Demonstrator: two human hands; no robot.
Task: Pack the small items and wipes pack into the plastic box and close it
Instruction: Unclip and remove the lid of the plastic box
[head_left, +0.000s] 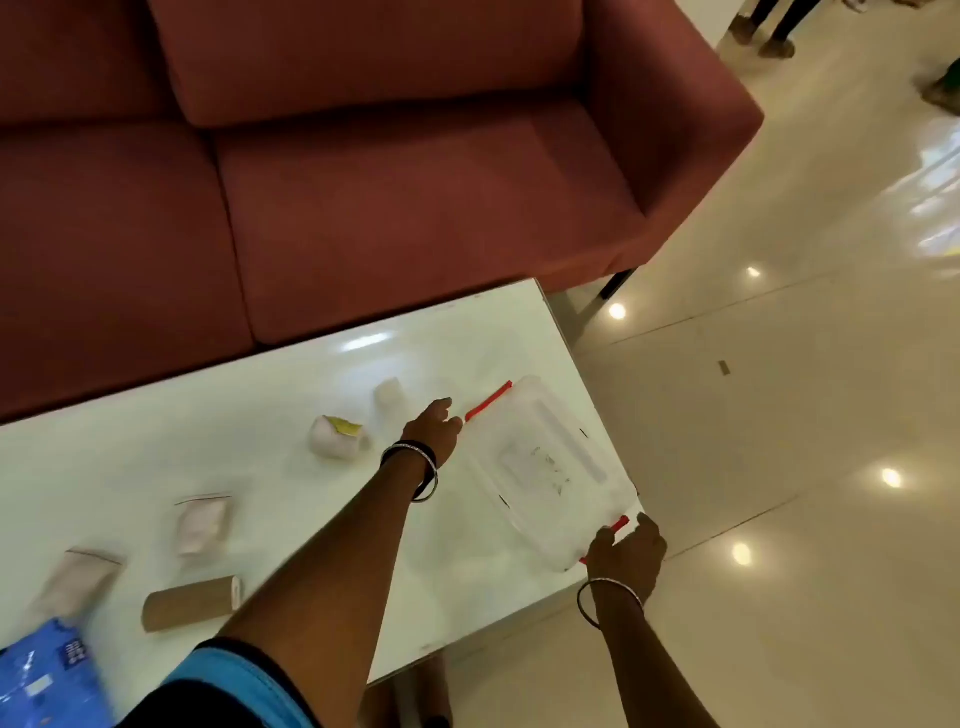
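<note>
We see the lidded plastic box (545, 470) at lower right of frame on the white table (208, 441), our left hand (434, 426) fingers curled at its far red latch (488, 400), our right hand (626, 551) gripping its near red latch (620, 522), wipes pack (41, 675) at bottom left, small items (335, 436) mid-table

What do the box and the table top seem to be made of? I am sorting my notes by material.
The box looks like clear, slightly frosted plastic: the table shows through it, and its clips are red. The table top looks like glossy white glass or lacquer, since it mirrors the lights; which one is unclear.
</note>
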